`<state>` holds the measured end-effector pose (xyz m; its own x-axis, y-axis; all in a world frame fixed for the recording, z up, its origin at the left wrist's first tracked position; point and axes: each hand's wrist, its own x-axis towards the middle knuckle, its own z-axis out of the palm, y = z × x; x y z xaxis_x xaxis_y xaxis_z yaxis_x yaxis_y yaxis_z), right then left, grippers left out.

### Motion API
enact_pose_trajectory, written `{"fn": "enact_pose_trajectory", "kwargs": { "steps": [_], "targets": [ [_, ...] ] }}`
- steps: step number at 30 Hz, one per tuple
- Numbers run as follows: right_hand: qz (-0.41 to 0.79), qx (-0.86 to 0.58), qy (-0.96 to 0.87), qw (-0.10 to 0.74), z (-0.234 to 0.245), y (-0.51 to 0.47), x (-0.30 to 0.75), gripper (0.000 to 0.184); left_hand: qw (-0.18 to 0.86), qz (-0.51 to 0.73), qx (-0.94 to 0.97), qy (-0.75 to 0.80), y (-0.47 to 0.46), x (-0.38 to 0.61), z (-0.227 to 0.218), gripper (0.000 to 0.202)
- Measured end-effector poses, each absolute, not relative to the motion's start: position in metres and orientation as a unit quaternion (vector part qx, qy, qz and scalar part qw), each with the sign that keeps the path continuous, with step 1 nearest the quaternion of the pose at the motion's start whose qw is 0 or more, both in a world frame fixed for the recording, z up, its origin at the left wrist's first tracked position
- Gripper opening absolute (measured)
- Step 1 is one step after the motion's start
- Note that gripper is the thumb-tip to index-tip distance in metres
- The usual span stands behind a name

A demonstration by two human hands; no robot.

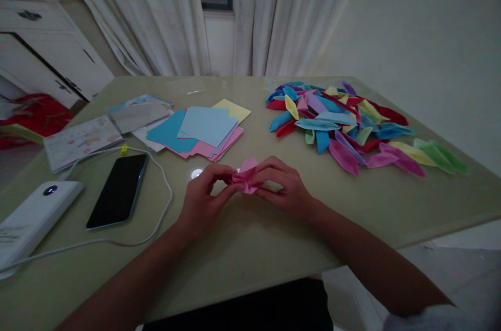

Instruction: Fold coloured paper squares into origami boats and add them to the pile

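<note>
A small pink paper [246,176], partly folded, sits between my two hands just above the greenish table [242,247]. My left hand [203,198] pinches its left side with closed fingertips. My right hand [282,185] grips the right side, fingers curled over the fold. A stack of flat square sheets [198,131] in blue, pink and yellow lies just beyond my hands.
A pile of several folded paper pieces [344,122] in many colours covers the right of the table. A dark phone [118,190], a white power bank [31,219] with a white cable [158,205], and printed leaflets [82,140] lie at the left.
</note>
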<state>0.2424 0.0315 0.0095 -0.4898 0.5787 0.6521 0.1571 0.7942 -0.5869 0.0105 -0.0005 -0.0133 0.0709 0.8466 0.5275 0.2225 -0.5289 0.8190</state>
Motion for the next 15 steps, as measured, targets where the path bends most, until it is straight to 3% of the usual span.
{"fn": "enact_pose_trajectory", "kwargs": {
  "steps": [4, 8, 15],
  "targets": [
    [0.230, -0.206, -0.833, 0.459, 0.0089, 0.0317, 0.2429, 0.011, 0.323, 0.594, 0.627, 0.388, -0.0013, 0.0136, -0.0110, 0.025],
    [0.225, -0.198, -0.837, 0.458, 0.0084, 0.0315, 0.2421, 0.013, 0.274, 0.532, 0.699, 0.392, -0.0009, 0.0100, -0.0064, 0.008],
    [0.239, -0.182, -0.846, 0.441, 0.0110, 0.0302, 0.2412, 0.023, 0.249, 0.513, 0.739, 0.359, -0.0024, 0.0066, -0.0094, 0.034]
  ]
}}
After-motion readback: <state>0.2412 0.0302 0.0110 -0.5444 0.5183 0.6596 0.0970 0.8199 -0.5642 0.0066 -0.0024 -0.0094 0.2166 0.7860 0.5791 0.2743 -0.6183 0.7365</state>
